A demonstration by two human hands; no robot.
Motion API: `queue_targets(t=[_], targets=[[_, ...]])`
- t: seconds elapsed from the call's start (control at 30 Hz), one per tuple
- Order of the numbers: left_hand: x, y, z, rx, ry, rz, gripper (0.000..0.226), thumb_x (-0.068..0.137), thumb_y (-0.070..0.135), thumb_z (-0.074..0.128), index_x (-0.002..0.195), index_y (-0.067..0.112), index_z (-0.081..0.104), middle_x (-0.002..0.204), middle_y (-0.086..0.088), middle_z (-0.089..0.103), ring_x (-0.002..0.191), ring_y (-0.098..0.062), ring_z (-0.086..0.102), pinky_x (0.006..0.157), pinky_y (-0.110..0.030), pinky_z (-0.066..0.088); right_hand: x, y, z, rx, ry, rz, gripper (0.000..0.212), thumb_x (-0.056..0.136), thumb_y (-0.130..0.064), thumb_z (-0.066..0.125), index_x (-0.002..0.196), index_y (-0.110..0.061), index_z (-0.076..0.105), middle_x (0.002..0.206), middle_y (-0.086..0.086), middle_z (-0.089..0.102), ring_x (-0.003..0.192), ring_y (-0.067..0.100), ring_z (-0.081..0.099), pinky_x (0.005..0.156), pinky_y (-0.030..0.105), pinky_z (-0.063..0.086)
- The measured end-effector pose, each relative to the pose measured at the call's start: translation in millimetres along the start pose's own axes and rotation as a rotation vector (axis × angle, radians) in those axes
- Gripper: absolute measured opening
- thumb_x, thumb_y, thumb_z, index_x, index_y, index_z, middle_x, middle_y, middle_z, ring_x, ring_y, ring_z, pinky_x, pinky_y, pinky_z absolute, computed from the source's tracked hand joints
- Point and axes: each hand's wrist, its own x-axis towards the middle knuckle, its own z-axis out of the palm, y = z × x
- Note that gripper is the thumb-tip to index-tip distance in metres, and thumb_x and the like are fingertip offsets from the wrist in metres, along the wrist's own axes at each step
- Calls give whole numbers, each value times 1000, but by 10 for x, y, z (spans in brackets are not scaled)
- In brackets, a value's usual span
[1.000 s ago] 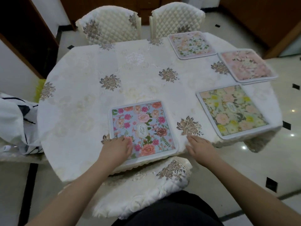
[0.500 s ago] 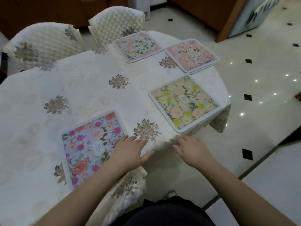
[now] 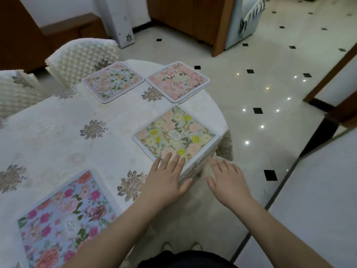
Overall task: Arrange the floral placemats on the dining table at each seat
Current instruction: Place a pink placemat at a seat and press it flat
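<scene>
Several floral placemats lie on the white-clothed dining table (image 3: 58, 132). A blue one with pink flowers (image 3: 63, 215) is at the near left. A green-and-yellow one (image 3: 173, 134) lies at the table's right edge. A pale multicolour one (image 3: 113, 81) and a pink one (image 3: 177, 81) lie at the far end. My left hand (image 3: 166, 180) rests flat, fingers spread, with its fingertips on the near corner of the green-and-yellow mat. Just past the table edge, beside that corner, hovers my right hand (image 3: 228, 180), open and holding nothing.
Two quilted cream chairs (image 3: 81, 59) stand at the table's far side. Glossy tiled floor (image 3: 270, 113) with black diamonds spreads to the right. A wooden cabinet (image 3: 189, 16) and a door frame (image 3: 332, 78) stand beyond it.
Both hands left the blue mat and moved right to the green-and-yellow mat. My view swung right along the table edge.
</scene>
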Motion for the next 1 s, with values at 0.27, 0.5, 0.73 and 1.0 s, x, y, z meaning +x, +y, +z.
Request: queue_targets(t=[0.27,0.5,0.73,1.0], targets=[[594,198,9,-23,36,139,86,85,70,-6,160,27,0,167,7,0,155,-17,-5,119,-38,-16,78,270,-24,4,96,182,65,94,-46,22,151,-16,35,153,7,41,144,26,34,118,45,19],[1276,472,-69,17,156,377,72,95,59,29,149,15,46,152,-4,47,144,-25,40,118,-46,15,188,576,-112,-26,130,314,62,94,-43,33,148,-14,42,151,9,44,143,29,35,115,45,15],[1794,819,-197,-7,203,571,69,94,55,35,145,12,51,148,-6,53,140,-27,46,116,-46,21,182,859,-228,-15,196,513,61,96,-44,32,148,-13,41,150,10,45,141,29,37,115,44,15],[2222,1421,-238,10,147,701,68,97,56,30,150,16,44,156,-6,43,146,-26,36,116,-47,19,54,1432,-193,33,238,705,65,98,-46,21,154,-15,28,158,9,31,148,29,23,120,45,16]])
